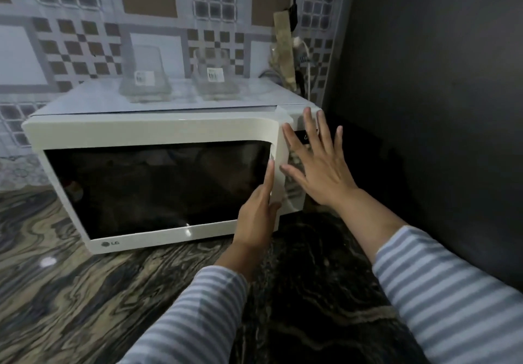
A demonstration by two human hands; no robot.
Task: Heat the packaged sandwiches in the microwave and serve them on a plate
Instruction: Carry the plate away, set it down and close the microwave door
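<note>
White LG microwave (pixel 158 165) on a dark veined countertop (pixel 70 293), door closed; its dark window shows only dim shapes, so whether sandwiches lie inside cannot be told. Left hand (pixel 256 216): index finger extended straight up along the door's right edge, the other fingers hidden behind the handle side. Right hand (pixel 317 165): fingers straight and spread, palm over the control panel (pixel 294 193), holding nothing and covering most of the display. Two clear glass containers (pixel 145 80) with labels stand on top, blurred.
</note>
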